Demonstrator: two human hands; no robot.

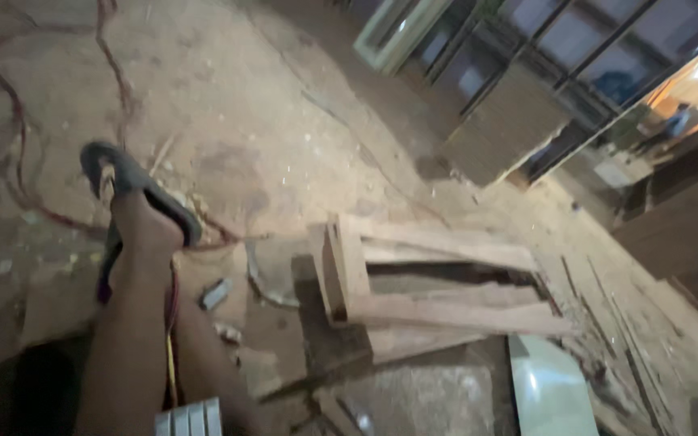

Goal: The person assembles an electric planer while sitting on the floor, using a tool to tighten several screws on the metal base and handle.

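One wooden frame lies on the dusty floor, and no hands are in the picture.

Its long boards point from about nine o'clock to about three o'clock, tipping a little down to the right, with a short board standing across the left end. It sits just right of the middle. At eight o'clock from it, a leg ends in a foot in a dark sandal, toes pointing to eleven o'clock. A red cord snakes across the floor at ten o'clock. Both hands are out of sight, so I cannot tell how open the fingers are or what they hold.
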